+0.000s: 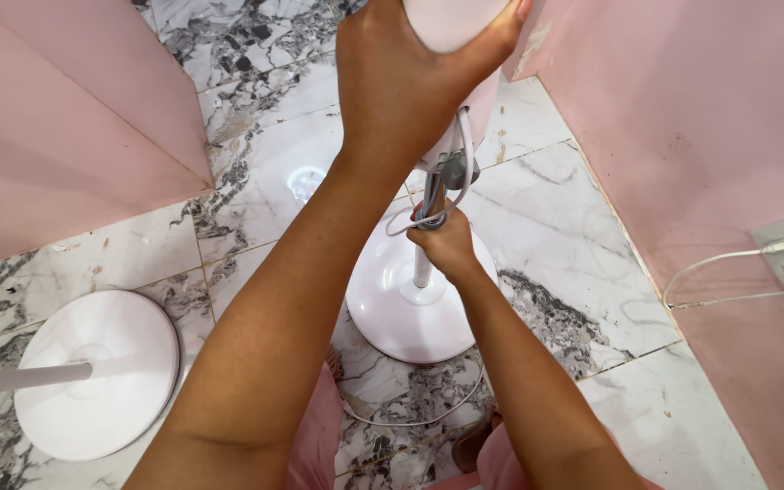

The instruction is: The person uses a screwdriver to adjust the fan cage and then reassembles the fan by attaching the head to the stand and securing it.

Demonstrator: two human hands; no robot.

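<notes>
Grey-veined white marble floor (583, 263) meets pink walls. The left hand (401, 82) clamps the white plastic fan head (451, 23) at 12 o'clock. Directly below, the right hand (446, 245) grips the upright white metal pole (422, 268), its long axis vertical above the round white base (401, 313).

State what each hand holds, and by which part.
Left hand grips the white fan head from above; right hand grips the fan's pole by its grey collar.

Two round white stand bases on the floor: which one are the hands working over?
The centre base: the right hand grips its pole and the left hand holds the top. The left base is untouched.
</notes>
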